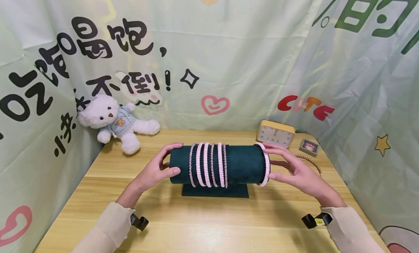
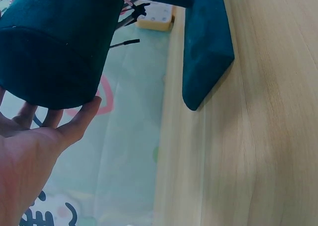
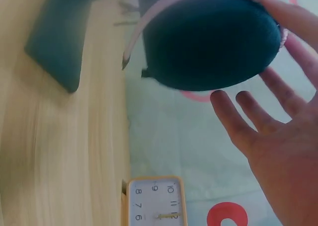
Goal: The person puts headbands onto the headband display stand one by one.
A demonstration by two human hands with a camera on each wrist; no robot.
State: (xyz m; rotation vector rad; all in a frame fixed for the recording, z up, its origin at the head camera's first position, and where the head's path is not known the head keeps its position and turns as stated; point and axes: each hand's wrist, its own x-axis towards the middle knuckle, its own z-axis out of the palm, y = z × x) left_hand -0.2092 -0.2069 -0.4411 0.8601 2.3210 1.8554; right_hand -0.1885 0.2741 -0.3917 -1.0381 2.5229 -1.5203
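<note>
A dark green cylindrical headband stand (image 1: 245,165) stands on the table, its flat base (image 1: 215,190) underneath. Several pink and braided headbands (image 1: 206,165) sit side by side left of its middle. My left hand (image 1: 157,170) holds the roll's left end, thumb in front and fingers behind; in the left wrist view its fingertips (image 2: 89,107) touch the end's rim. At the right end, my right hand (image 1: 294,170) holds a pink headband (image 1: 266,165) with dark inner teeth, thumb at the front and fingers at the top. One open tip of that headband (image 3: 130,49) shows in the right wrist view.
Behind the right hand lies a thin brown coiled headband (image 1: 312,161). A yellow clock (image 1: 276,133) and a small grey box (image 1: 308,147) stand at the back right. A white teddy bear (image 1: 119,122) leans at the back left. Printed curtains (image 1: 242,63) surround the wooden table (image 1: 196,224).
</note>
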